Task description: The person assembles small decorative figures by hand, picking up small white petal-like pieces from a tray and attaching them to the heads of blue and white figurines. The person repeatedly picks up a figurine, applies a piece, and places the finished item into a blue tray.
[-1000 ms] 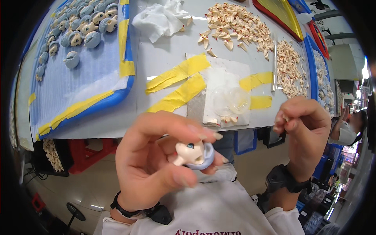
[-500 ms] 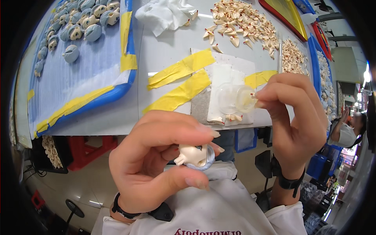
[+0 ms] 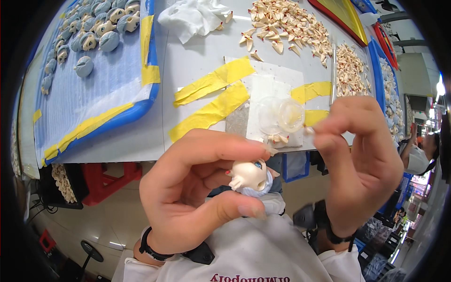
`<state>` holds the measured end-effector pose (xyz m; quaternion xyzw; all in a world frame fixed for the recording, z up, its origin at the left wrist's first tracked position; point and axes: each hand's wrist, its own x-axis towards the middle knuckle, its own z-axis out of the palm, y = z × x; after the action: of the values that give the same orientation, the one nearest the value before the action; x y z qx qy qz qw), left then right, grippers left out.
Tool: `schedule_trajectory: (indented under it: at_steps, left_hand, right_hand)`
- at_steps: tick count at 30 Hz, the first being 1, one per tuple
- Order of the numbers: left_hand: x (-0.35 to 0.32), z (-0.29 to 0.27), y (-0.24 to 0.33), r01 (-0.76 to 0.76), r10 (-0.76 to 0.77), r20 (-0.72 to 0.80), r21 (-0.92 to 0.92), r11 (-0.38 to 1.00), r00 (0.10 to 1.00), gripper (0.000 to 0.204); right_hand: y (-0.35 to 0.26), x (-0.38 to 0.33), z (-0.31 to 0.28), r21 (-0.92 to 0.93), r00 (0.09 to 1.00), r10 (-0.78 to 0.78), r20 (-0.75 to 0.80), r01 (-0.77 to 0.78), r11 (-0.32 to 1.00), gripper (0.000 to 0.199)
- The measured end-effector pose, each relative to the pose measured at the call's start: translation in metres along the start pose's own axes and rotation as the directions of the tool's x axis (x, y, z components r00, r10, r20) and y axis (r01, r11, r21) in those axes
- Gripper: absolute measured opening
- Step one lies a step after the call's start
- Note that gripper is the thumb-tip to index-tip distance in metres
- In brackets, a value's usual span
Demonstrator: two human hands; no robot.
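My left hand (image 3: 188, 183) is closed round a small figurine head (image 3: 249, 177), held between thumb and fingers. It has a pale face, a blue eye, light blue hair and a dark hole in its underside. My right hand (image 3: 361, 155) pinches a small pale piece (image 3: 308, 130) at the fingertips, somewhat blurred, beside a clear round plastic cup (image 3: 291, 115) with a yellowish residue. A few cream pointed pieces with red tips (image 3: 279, 139) lie at the table edge below the cup.
Several blue-haired heads (image 3: 109, 41) lie in a blue-rimmed tray (image 3: 152, 89) at left. Piles of cream pointed pieces (image 3: 286, 23) and a white cloth (image 3: 192, 19) are at the back. Yellow tape (image 3: 211, 110) marks the table. A red stool (image 3: 112, 181) stands below.
My left hand has raised the figurine head slightly and shifted right, turning it a little. My right hand has moved down and right, away from the cup, with the small piece.
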<state>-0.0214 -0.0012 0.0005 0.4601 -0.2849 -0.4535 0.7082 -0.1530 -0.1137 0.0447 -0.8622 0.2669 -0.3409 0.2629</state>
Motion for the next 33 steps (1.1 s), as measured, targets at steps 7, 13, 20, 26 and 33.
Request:
schedule_trajectory:
  at_steps: [7,13,20,26,33]
  left_hand:
    - [-0.002,0.002,0.004,0.011,-0.011,-0.024,0.012,1.0,1.0,0.057]
    - [-0.008,-0.008,-0.007,-0.061,0.061,-0.005,0.028,0.998,0.998,0.054]
    - [-0.006,-0.013,-0.003,-0.186,0.18,0.046,0.216,0.959,0.983,0.052]
    - [0.01,-0.004,0.008,-0.625,0.477,0.404,0.514,0.588,0.781,0.042]
    - [0.02,-0.032,0.035,-0.405,0.514,0.225,0.874,0.269,0.828,0.032]
  right_hand:
    - [-0.022,-0.013,0.008,0.381,0.975,0.198,0.098,-0.22,0.898,0.016]
    - [-0.026,-0.017,0.014,0.202,0.995,0.056,0.083,-0.072,0.977,0.015]
    - [-0.021,-0.018,0.008,0.193,0.981,-0.022,0.195,-0.016,0.981,0.021]
    - [-0.025,-0.015,-0.003,0.518,0.875,0.26,0.408,-0.456,0.723,0.061]
    - [0.028,-0.004,-0.103,0.049,0.841,0.516,-0.159,-0.516,0.855,0.023]
